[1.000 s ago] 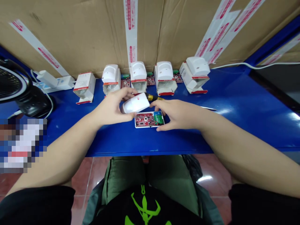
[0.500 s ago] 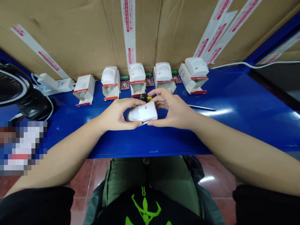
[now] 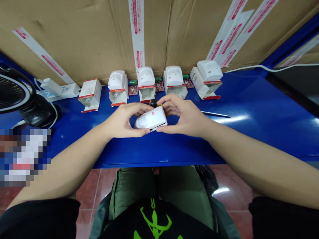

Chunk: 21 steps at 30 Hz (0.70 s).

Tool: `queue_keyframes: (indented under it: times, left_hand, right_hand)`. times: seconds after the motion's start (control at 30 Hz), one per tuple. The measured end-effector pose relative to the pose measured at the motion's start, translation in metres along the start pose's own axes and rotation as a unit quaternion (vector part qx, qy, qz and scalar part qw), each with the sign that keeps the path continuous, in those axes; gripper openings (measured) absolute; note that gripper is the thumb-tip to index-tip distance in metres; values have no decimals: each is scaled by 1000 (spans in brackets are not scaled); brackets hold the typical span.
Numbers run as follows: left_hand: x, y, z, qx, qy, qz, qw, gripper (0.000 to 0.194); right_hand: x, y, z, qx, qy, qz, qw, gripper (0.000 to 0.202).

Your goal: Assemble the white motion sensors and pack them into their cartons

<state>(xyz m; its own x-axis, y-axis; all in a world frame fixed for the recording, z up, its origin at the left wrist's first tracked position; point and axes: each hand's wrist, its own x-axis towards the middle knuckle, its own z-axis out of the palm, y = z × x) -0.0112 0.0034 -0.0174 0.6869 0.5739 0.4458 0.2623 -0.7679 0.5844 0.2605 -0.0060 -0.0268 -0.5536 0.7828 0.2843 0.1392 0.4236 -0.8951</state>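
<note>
White casing (image 3: 151, 119) is being grasped by the left grip (image 3: 122, 121) at nine o'clock and right grip (image 3: 186, 116) at three; a dark handle (image 3: 153, 103) is lying at twelve.

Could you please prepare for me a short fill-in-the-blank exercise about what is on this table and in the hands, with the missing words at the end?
1. The left hand and the right hand hold one device, whose case is mainly ____.
2. The table below them is ____.
3. Of the five small boxes at the back, ____ have a similar device on top.
4. The box without one stands at the row's ____ end, nearest the fan.

Missing words: white; blue; four; left.
</note>
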Motion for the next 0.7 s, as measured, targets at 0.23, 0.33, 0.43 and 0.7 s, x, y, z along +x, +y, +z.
queue_keyframes:
  times: [0.23, 0.33, 0.43, 0.7]
  left_hand:
    - [-1, -2, -2, 54, -11, 19, 998, 53]
    - [-1, -3, -3, 57, -20, 10, 998, 55]
    - [-1, -3, -3, 56, -21, 10, 998, 56]
    - [-2, -6, -1, -7, -28, -19, 999, 60]
  right_hand:
    - [0, 4, -1, -16, 9, -6, 1000, 69]
    - [1, 4, 0, -19, 8, -10, 1000, 69]
    - [1, 4, 0, -20, 10, -15, 1000, 68]
    - [2, 6, -2, -7, 6, -40, 999, 56]
